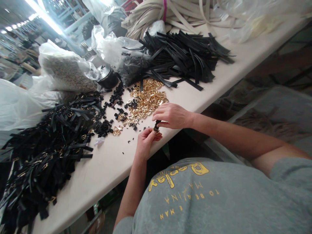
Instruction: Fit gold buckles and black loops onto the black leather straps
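Over the table's near edge, my left hand [145,140] and my right hand [172,115] meet at one short black strap [158,123]. A gold buckle [156,130] sits at its lower end, pinched between my left thumb and fingers. My right fingers close on the strap's upper part and hide some of it. Just beyond my hands lies a pile of gold buckles [148,99], with small black loops [103,128] heaped to its left. Loose black straps [185,58] are stacked farther back.
Black straps with buckles [56,143] cover the left of the pale table [109,165]. Behind stand a filled plastic bag [65,68], a dark round tin [107,76] and a bundle of beige strips [143,18]. The table's near edge runs diagonally below my hands.
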Demonstrator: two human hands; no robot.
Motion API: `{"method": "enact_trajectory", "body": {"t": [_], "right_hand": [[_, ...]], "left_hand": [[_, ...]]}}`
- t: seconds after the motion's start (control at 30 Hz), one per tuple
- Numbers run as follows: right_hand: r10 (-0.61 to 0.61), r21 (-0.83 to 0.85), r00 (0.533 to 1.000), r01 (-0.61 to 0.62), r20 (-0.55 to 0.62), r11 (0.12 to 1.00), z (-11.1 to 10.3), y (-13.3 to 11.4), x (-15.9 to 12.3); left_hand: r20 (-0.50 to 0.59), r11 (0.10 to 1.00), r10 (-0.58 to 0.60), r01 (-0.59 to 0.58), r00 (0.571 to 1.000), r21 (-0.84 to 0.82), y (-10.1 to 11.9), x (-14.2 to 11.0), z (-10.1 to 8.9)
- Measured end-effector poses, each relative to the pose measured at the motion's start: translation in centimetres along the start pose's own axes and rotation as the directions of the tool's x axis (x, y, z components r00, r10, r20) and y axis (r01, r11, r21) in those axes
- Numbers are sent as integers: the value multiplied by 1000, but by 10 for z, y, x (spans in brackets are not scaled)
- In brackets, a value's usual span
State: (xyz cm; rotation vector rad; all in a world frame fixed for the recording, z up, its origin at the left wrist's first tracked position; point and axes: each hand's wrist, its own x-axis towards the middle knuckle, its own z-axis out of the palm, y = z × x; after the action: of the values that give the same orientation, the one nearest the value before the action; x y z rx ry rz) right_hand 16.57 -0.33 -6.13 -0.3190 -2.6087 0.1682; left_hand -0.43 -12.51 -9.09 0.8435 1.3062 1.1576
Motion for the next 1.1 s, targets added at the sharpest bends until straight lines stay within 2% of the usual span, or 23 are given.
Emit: {"method": "enact_trajectory", "body": {"t": [0.07, 0.13, 0.17, 0.23, 0.33, 0.43, 0.53, 0.6, 0.77, 0.97, 1.1], "right_hand": [[86, 59, 979, -76, -184, 995, 3, -3, -8], [209, 165, 928, -164, -308, 973, 8, -10, -17], [252, 221, 910, -185, -330, 958, 11, -16, -21], [282, 300, 903, -185, -324, 936, 18, -28, -26], [285, 326, 901, -175, -328, 929, 27, -44, -28], [309, 344, 883, -184, -354, 921, 32, -50, -27], [366, 385, 866, -227, -340, 895, 34, -46, -30], [385, 408, 873, -248, -300, 879, 35, -42, -34], [322, 466, 930, -207, -180, 860, 34, -35, -36], [272, 487, 950, -166, -155, 857, 28, -30, -32], [251, 539, 966, -178, -65, 824, 26, -27, -31]], "left_hand": [[-42, 999, 6, -8, 999, -45, -2, 1, 2], [-76, 997, 16, -22, 997, -77, -4, 1, 3], [-86, 996, 22, -29, 996, -84, -4, 1, 4], [-100, 996, 35, -43, 994, -80, -5, 1, 7], [-122, 996, 73, -79, 990, -50, -7, 1, 11], [-145, 992, 114, -122, 983, -45, -11, 0, 13], [-136, 989, 133, -140, 982, -41, -15, -1, 11], [-101, 989, 143, -146, 985, -22, -15, -2, 9], [16, 980, 170, -171, 985, 98, -9, -8, 8], [83, 973, 126, -139, 989, 183, -1, -10, 7], [110, 969, 112, -133, 988, 209, -1, -9, 6]]}}
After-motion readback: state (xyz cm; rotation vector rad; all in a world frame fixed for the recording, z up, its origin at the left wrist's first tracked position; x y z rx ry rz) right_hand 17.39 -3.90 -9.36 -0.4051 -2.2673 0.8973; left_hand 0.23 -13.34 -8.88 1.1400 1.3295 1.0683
